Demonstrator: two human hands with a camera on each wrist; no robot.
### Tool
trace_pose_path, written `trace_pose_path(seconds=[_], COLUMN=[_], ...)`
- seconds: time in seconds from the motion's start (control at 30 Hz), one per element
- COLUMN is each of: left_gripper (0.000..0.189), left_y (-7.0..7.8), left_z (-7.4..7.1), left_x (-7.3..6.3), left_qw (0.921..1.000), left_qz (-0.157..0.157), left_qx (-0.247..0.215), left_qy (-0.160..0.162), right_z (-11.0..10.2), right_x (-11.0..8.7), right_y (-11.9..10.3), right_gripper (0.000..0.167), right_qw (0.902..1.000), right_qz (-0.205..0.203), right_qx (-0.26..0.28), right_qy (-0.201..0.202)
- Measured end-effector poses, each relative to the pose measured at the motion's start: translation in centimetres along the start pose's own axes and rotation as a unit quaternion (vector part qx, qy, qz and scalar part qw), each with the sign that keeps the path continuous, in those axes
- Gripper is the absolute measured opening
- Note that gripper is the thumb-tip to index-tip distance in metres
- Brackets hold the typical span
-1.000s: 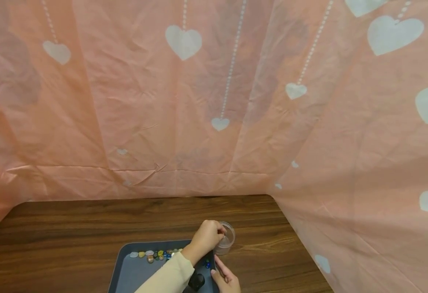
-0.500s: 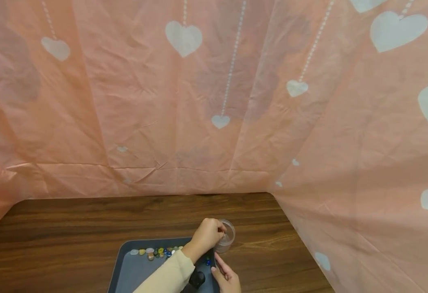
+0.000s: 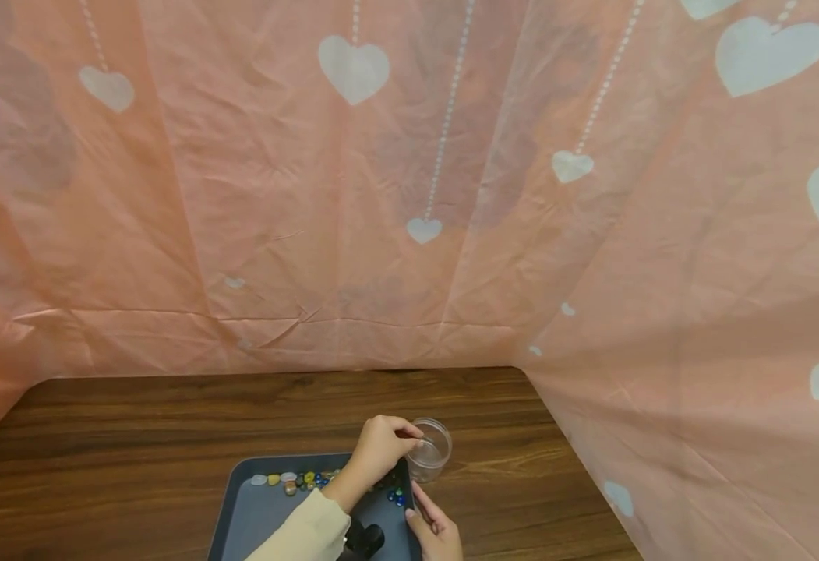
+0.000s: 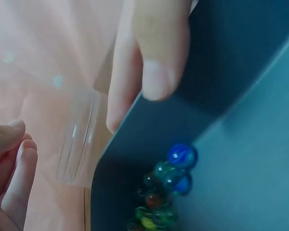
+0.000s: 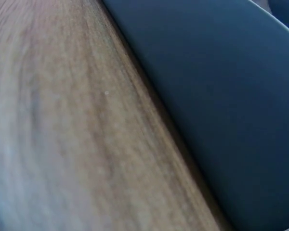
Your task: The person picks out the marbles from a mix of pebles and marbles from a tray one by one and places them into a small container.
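My left hand [image 3: 379, 446], in a cream sleeve, reaches across the grey tray [image 3: 269, 530] to the near-left rim of a clear round plastic tub [image 3: 432, 460]. In the left wrist view its fingertips [image 4: 26, 149] lie close together, apart from the tub, and nothing shows between them. Holding the tray's right side, my right hand [image 3: 439, 534] has its thumb inside the wall and fingers outside. Blue and green glass marbles [image 4: 180, 156] lie in the tray's corner beside that wall. More coloured stones and marbles [image 3: 290, 479] line the tray's far side, partly hidden by my left arm.
A dark wood table [image 3: 157, 421] lies under tray and tub. Pink cloth [image 3: 311, 234] with white hearts hangs behind and to the right. A black object [image 3: 365, 539] sits by my left wrist. The right wrist view holds only table and the tray's outer wall [image 5: 207, 106].
My left hand has drawn back leftward from inside the tub to its rim, its fingers straighter. The blue marbles in the corner show more fully. My right hand stays on the tray.
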State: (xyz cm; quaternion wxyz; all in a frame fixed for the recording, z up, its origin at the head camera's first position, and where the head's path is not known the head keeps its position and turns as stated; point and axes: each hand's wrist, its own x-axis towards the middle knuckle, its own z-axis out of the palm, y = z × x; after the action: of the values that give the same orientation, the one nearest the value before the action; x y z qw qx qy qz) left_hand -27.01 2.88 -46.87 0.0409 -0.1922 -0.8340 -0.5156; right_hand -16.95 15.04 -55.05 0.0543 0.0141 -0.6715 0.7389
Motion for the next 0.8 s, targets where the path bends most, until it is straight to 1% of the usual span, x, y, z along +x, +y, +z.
trace_pose_path(seconds=[0.1, 0.17, 0.27, 0.37, 0.5, 0.63, 0.73, 0.8], left_gripper=[0.008, 0.01, 0.013, 0.014, 0.013, 0.012, 0.012, 0.012], left_y=[-0.6, -1.1, -1.8, -2.4, -3.0, -3.6, -4.0, -4.2], left_z=[-0.3, -0.5, -0.6, -0.8, -0.9, -0.8, -0.7, -0.6], left_x=[-0.9, -1.5, -2.3, -3.1, -3.7, -4.2, -4.5, -4.7], left_qw=[0.9995, 0.9987, 0.9964, 0.9939, 0.9934, 0.9942, 0.9945, 0.9946], left_qz=[-0.007, -0.018, -0.027, -0.035, -0.042, -0.048, -0.045, -0.04], left_qx=[-0.03, -0.048, -0.078, -0.098, -0.091, -0.063, -0.05, -0.047], left_qy=[-0.002, -0.007, -0.02, -0.036, -0.056, -0.073, -0.081, -0.083], right_z=[-0.2, -0.2, -0.3, -0.3, -0.3, -0.3, -0.3, -0.3], right_x=[0.0, 0.0, 0.0, 0.0, 0.1, 0.1, 0.1, 0.0], right_y=[0.0, -0.1, -0.2, -0.3, -0.1, 0.2, 0.3, 0.3], right_gripper=[0.051, 0.052, 0.052, 0.051, 0.049, 0.051, 0.053, 0.053], right_qw=[0.9999, 0.9998, 0.9997, 0.9992, 0.9982, 0.9971, 0.9971, 0.998], right_qz=[-0.006, -0.015, -0.019, -0.035, -0.056, -0.069, -0.063, -0.052], right_qx=[0.005, 0.001, 0.001, -0.005, -0.005, 0.016, 0.026, 0.022], right_qy=[-0.008, -0.015, -0.017, -0.018, -0.021, -0.03, -0.032, -0.028])
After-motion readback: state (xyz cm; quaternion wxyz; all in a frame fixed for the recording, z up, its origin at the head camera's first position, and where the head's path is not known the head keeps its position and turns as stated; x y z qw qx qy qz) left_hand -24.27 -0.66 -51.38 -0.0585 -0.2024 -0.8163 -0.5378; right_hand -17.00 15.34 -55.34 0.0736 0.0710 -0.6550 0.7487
